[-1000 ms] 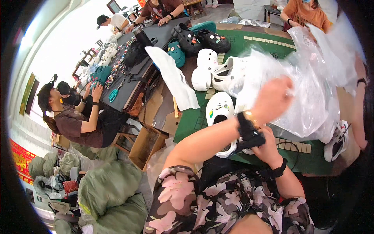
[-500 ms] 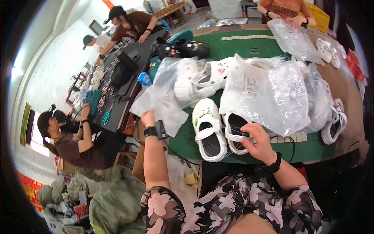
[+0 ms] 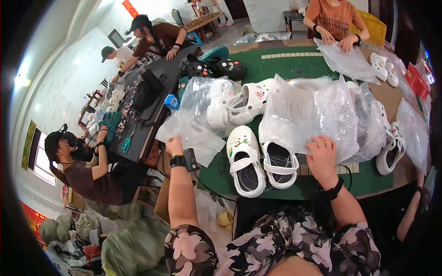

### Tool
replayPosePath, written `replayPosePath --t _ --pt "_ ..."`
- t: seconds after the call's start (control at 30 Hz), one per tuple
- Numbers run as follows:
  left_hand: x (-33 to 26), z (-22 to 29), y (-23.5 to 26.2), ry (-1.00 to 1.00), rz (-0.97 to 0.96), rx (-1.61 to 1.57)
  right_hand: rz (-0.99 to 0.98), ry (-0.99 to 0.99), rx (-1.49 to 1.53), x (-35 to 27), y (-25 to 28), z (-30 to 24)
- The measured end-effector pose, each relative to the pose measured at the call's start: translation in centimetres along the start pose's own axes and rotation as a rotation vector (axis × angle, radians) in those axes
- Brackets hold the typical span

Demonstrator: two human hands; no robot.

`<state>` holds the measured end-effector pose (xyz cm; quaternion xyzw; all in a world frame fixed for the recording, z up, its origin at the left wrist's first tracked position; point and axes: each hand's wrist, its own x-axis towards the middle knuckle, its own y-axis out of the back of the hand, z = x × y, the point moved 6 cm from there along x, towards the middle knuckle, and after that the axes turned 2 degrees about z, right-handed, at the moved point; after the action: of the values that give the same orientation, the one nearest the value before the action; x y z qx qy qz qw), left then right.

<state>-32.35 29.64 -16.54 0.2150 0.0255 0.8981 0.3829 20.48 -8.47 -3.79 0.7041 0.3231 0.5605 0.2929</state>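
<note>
My left hand (image 3: pixel 174 146) is closed on the lower left edge of a clear plastic bag (image 3: pixel 195 117), which lies against a white clog (image 3: pixel 218 108). A second white clog (image 3: pixel 258 97) with a coloured print sits beside it. My right hand (image 3: pixel 322 156), its fingers bent, grips the near edge of another plastic bag (image 3: pixel 299 112). In front of me stands a white clog with charms (image 3: pixel 246 158). Its neighbour, a white clog with a dark insole (image 3: pixel 279 168), has its toe covered by the right bag.
All this lies on a green mat (image 3: pixel 214 177). Bagged clogs (image 3: pixel 370 131) and a loose white clog (image 3: pixel 391 152) stand at the right. Black clogs (image 3: pixel 230 69) are farther back. A person (image 3: pixel 334 23) across the table handles a bag; others work at a dark table (image 3: pixel 152 108).
My right hand has left the clog's strap and moved up and right onto the plastic bag. My left hand keeps its hold on the other bag. The whole view has shifted slightly.
</note>
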Motion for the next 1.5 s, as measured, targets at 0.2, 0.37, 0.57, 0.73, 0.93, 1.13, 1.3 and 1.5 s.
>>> replayPosePath --t 0.2,0.37,0.57,0.73,0.93,1.13,1.3,1.5 --pt "-1.2 -1.7 -1.4 -0.175 -0.241 0.320 0.189 -0.210 0.447 -0.4 -0.3 4.0" --pt "-7.8 12.0 -0.5 0.146 -0.136 -0.227 0.151 -0.598 0.837 -0.4 1.8 6.4" --pt "-7.4 16.2 0.8 0.016 -0.049 -0.142 0.163 -0.598 1.069 1.1 1.5 4.1" --pt "-7.7 7.9 3.2 0.209 0.055 0.445 0.140 -0.620 1.069 -0.7 0.7 5.5" --pt "-5.0 -1.1 3.8 0.446 -0.216 0.167 0.153 -0.593 1.055 -0.3 -0.6 5.4" --pt "-8.8 14.0 1.9 0.020 -0.142 -0.379 0.137 -0.615 1.155 0.7 -1.0 4.3" --pt "-19.0 31.3 1.3 -0.389 -0.419 -0.460 0.098 -0.635 1.380 2.8 -0.6 1.7" --pt "-35.6 39.0 0.3 -1.014 -0.914 -0.245 -0.171 -0.326 1.608 6.0 3.3 -5.2"
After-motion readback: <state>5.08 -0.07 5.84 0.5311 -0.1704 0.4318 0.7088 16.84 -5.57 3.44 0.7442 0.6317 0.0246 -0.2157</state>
